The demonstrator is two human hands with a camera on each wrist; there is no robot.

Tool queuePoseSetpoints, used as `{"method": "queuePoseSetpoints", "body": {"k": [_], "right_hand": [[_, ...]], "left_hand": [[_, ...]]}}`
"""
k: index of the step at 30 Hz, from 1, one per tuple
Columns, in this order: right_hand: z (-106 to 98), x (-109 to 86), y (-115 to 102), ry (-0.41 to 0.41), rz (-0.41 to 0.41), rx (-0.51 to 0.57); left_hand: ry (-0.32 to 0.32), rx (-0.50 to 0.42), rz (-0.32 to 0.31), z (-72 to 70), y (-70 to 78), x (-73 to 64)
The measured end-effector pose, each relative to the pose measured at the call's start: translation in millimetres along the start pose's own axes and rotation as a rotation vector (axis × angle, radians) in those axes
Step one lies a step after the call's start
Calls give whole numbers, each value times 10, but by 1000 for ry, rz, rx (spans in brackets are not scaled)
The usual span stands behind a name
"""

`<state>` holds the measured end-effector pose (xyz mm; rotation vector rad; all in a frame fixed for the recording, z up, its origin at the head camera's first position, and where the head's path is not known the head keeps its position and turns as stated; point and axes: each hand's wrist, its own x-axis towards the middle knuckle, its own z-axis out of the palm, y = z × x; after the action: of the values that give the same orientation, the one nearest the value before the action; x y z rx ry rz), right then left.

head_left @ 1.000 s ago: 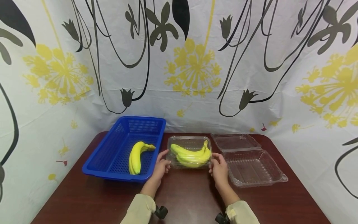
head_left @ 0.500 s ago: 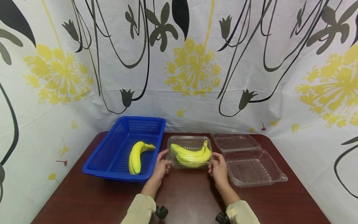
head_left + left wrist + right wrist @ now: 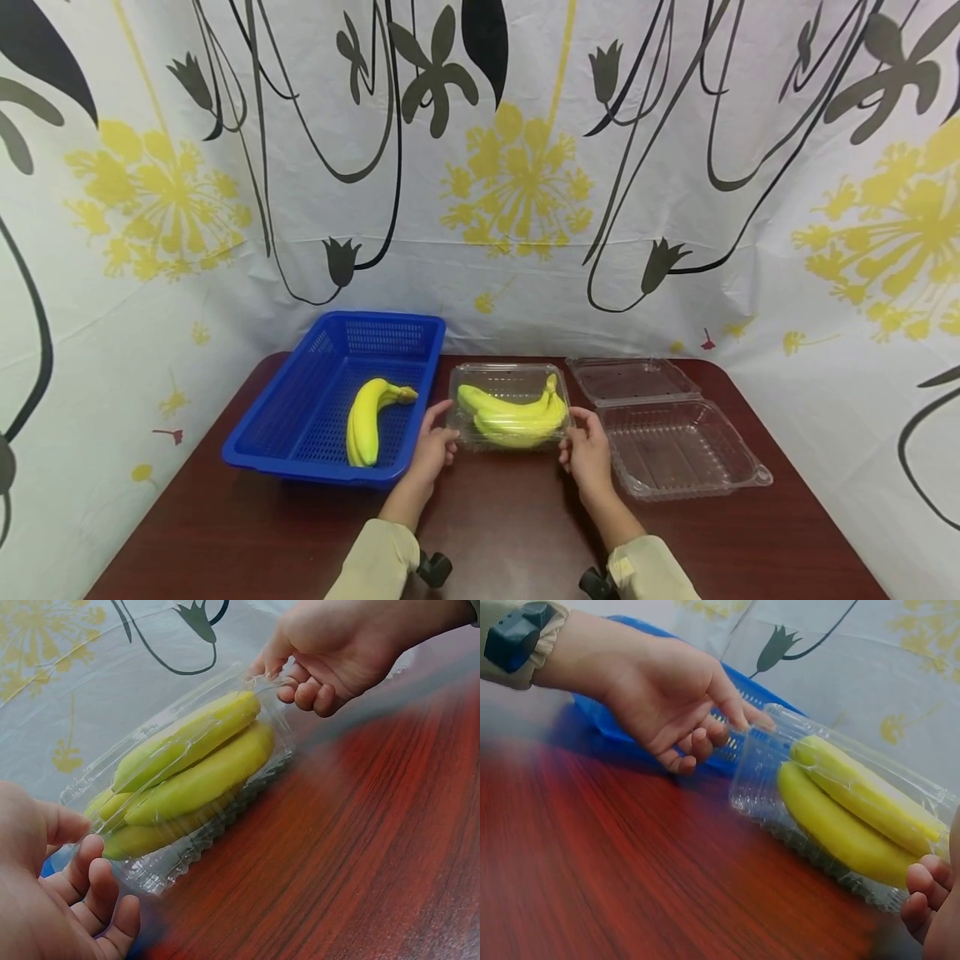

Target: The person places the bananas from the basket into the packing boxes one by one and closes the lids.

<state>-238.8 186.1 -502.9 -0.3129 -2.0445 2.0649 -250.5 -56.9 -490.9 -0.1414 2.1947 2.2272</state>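
Over at the dark red table (image 3: 510,525), the person pinches a closed clear box (image 3: 506,368) at its 2 ends: the left hand (image 3: 430,446) grips the left edge, the right hand (image 3: 590,457) the right. I can see yellow bananas (image 3: 517,422) curving inside it. The box sits between a blue basket (image 3: 300,470), where 1 more bunch (image 3: 363,427) lies, and a 2nd clear container (image 3: 678,450), its lid (image 3: 633,382) folded back. Behind them hangs a flower-patterned cloth (image 3: 420,279).
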Motion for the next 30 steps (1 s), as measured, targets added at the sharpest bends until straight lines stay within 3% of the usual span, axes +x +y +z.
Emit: {"method": "queuePoseSetpoints", "body": {"k": [2,21,30], "right_hand": [[-7,4,8,-5,-9,-6],[-11,7,-15,-19,0,-11],[21,21,-10,42,8,3]], "left_hand": [[3,2,-1,0,-61,45],[-11,-18,0,2,-51,40],[0,-4,45,21,-79,39]]}}
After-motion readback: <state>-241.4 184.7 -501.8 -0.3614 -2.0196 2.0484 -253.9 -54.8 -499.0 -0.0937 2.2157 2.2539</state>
